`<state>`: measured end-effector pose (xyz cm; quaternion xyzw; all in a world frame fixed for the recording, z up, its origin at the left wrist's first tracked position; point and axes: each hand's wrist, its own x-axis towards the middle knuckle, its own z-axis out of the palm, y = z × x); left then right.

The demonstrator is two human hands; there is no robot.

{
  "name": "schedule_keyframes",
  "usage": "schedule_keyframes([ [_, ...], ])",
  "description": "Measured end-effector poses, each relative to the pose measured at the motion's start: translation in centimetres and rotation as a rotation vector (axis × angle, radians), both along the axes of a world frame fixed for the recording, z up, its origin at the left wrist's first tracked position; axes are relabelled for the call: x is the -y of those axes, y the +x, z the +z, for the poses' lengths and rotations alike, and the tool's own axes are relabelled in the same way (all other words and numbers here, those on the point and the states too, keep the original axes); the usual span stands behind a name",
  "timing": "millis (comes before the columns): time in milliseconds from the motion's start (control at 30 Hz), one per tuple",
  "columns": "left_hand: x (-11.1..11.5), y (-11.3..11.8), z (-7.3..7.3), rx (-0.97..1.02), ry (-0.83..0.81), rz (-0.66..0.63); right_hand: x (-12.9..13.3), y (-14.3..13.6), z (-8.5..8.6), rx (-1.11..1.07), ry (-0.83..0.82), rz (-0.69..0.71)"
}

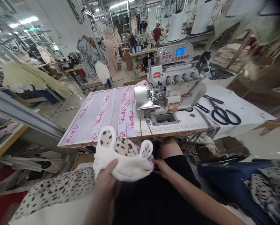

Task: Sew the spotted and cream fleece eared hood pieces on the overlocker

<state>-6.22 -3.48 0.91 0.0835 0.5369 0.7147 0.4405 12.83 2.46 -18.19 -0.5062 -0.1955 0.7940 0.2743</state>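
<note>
A white plush hood (128,167) with two rounded ears and a black-spotted cream lining is held above my lap, in front of the table edge. My left hand (107,175) grips its left side, thumb on top of the white fabric. At its right end, my right hand (162,168) pinches the edge; the fingertips are partly hidden. Beyond the hood stands a white overlock sewing machine (175,84) with a lit blue screen. Its shiny metal plate (143,98) faces the hood's far side.
Black scissors (224,115) and a small dark thread snipper (202,108) lie right of the machine. Printed plastic sheeting (102,112) covers the table's left part. Spotted fabric (60,189) is heaped at my left, more (266,187) at my right. A person (157,32) sits far back.
</note>
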Motion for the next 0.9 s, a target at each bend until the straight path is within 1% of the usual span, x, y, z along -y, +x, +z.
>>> schedule_keyframes([
  [100,0.3,-0.3,0.1,-0.014,-0.003,0.017,-0.8,-0.7,0.2,-0.028,-0.145,-0.015],
  [167,0.6,-0.7,0.1,-0.019,0.020,0.006,-0.9,-1.1,0.7,-0.084,-0.189,-0.010],
  [267,1.3,-1.4,-0.5,-0.031,0.067,-0.015,-0.7,-1.0,1.9,-0.159,-0.180,-0.037],
  [300,1.7,-1.7,-0.9,-0.033,0.071,-0.042,-0.5,-0.7,2.6,-0.180,-0.154,-0.064],
  [333,2.1,-2.1,-1.4,-0.040,0.059,-0.099,-0.4,0.0,3.4,-0.197,-0.120,-0.098],
  [367,2.7,-2.5,-2.0,-0.064,0.023,-0.208,-0.4,0.8,4.4,-0.211,-0.083,-0.138],
  [400,3.3,-2.9,-2.5,-0.101,-0.034,-0.357,-0.5,1.9,5.6,-0.223,-0.036,-0.178],
  [467,4.4,-3.6,-3.0,-0.187,-0.159,-0.685,-0.9,4.6,8.8,-0.233,0.089,-0.235],
  [500,4.7,-4.0,-2.9,-0.251,-0.219,-0.872,-1.1,5.9,10.7,-0.233,0.186,-0.238],
  [533,4.7,-4.2,-2.4,-0.328,-0.267,-1.067,-1.4,7.2,12.8,-0.213,0.292,-0.231],
  [567,4.4,-4.2,-1.4,-0.413,-0.291,-1.262,-1.7,8.3,15.0,-0.181,0.381,-0.199],
  [600,3.7,-4.1,-0.2,-0.500,-0.285,-1.439,-2.0,9.2,17.4,-0.149,0.460,-0.150],
  [633,2.7,-3.6,1.4,-0.591,-0.252,-1.573,-2.3,9.8,19.7,-0.122,0.525,-0.078],
  [667,1.3,-3.0,3.1,-0.640,-0.164,-1.617,-2.5,10.0,22.1,-0.100,0.586,0.018],
  [700,-0.2,-2.0,4.9,-0.638,-0.042,-1.536,-2.7,10.1,24.4,-0.077,0.653,0.130],
  [767,-3.7,0.4,7.7,-0.529,0.180,-1.206,-3.0,9.6,28.8,-0.009,0.822,0.367],
  [800,-5.4,1.7,8.8,-0.422,0.215,-1.106,-3.2,9.2,30.8,0.045,0.917,0.465],
  [833,-6.9,2.9,9.4,-0.307,0.195,-1.056,-3.4,8.9,32.6,0.110,1.009,0.526],
  [867,-8.2,4.0,9.8,-0.211,0.171,-1.026,-3.7,8.7,34.2,0.182,1.090,0.539],
  [900,-9.2,4.9,10.0,-0.135,0.154,-1.026,-4.0,8.7,35.6,0.259,1.159,0.498],
])
